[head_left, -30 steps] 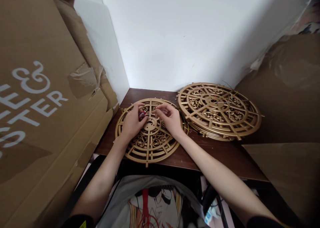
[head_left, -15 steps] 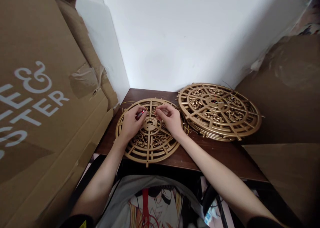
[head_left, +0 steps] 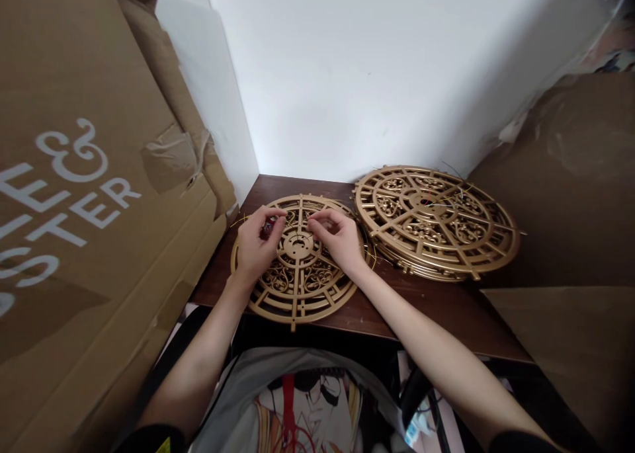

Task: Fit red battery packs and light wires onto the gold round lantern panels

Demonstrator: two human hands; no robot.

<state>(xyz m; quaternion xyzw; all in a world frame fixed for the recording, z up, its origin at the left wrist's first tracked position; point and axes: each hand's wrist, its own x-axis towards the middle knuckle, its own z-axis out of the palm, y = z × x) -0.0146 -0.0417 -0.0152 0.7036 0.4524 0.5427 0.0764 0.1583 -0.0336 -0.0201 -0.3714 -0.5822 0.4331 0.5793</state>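
Observation:
A round gold openwork disc (head_left: 299,313) with scrollwork and a pierced hub lies flat on the dark wooden table. Over its left half, my left hand (head_left: 256,243) is closed, fingers curled around a small red and dark object (head_left: 269,227), mostly hidden in the palm. My right hand (head_left: 339,238) hovers above the right half, thumb and fingertips pinched together near the hub. What sits in that pinch is too fine to make out. Thin yellow wire (head_left: 371,254) shows by the disc's right edge.
More gold discs (head_left: 436,268) are stacked to the right, with loose wires on top. A large cardboard box (head_left: 99,254) stands close on the left and another box (head_left: 560,195) on the right. A white wall (head_left: 347,76) rises behind the table (head_left: 421,314). A printed bag (head_left: 307,407) is below.
My left hand has shifted slightly left, away from the right hand, and its red object is now more covered. My right hand stays almost in place. The view has shifted a little.

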